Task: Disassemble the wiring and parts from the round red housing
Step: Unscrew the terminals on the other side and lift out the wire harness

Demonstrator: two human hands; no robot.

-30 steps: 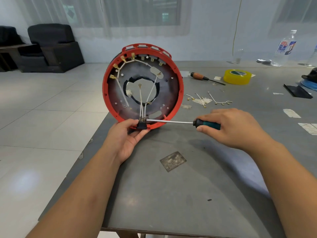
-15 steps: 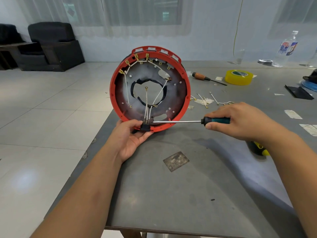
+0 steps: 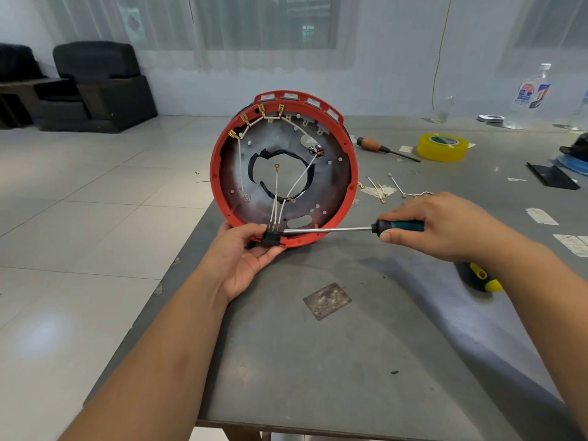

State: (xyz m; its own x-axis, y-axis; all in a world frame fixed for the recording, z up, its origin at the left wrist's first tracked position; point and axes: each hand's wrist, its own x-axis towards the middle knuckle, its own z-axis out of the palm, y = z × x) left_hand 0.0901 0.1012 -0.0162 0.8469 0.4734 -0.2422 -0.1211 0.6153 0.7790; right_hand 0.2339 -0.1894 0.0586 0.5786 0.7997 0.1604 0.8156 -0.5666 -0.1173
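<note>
The round red housing (image 3: 349, 173) stands on its edge at the table's left side, its open face toward me. White wires (image 3: 276, 198) with brass terminals run across its grey inside down to a small black block (image 3: 271, 237) at the bottom rim. My left hand (image 3: 245, 256) cups the rim from below, thumb and fingers pinching that block. My right hand (image 3: 445, 224) grips the teal-handled screwdriver (image 3: 343, 230), which lies level with its tip at the block.
On the grey table (image 3: 334, 361) lie removed wire pieces (image 3: 394, 189), a wooden-handled screwdriver (image 3: 381, 148), a yellow tape roll (image 3: 443, 147), a yellow-black tool (image 3: 479, 276) under my right forearm, a metal patch (image 3: 327, 300), plastic bottles (image 3: 528, 97) and dark parts far right. The table's left edge is beside the housing.
The housing has turned a little clockwise, its top terminals now further right. My right hand and the screwdriver stay at the block, and my left hand keeps its hold.
</note>
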